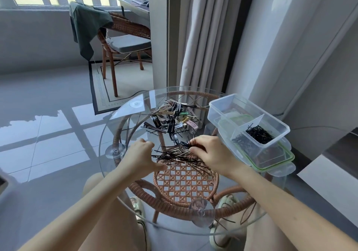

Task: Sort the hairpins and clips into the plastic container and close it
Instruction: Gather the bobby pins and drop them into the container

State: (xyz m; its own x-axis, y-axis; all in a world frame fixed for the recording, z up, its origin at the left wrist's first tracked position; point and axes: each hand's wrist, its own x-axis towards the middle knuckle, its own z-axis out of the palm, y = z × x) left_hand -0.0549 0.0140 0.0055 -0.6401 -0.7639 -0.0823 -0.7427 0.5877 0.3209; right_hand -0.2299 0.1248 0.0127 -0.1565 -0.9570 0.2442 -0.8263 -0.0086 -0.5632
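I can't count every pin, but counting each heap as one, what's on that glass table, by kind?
Heap of mixed clips: 1
Heap of black hairpins: 1
Clear plastic container: 1
Green-rimmed lid, under the container: 1
Hands, left hand and right hand: 2
Total: 6

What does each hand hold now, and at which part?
The right hand pinches a few thin black hairpins near one end between its fingertips. The left hand holds nothing; it rests on the round glass table.
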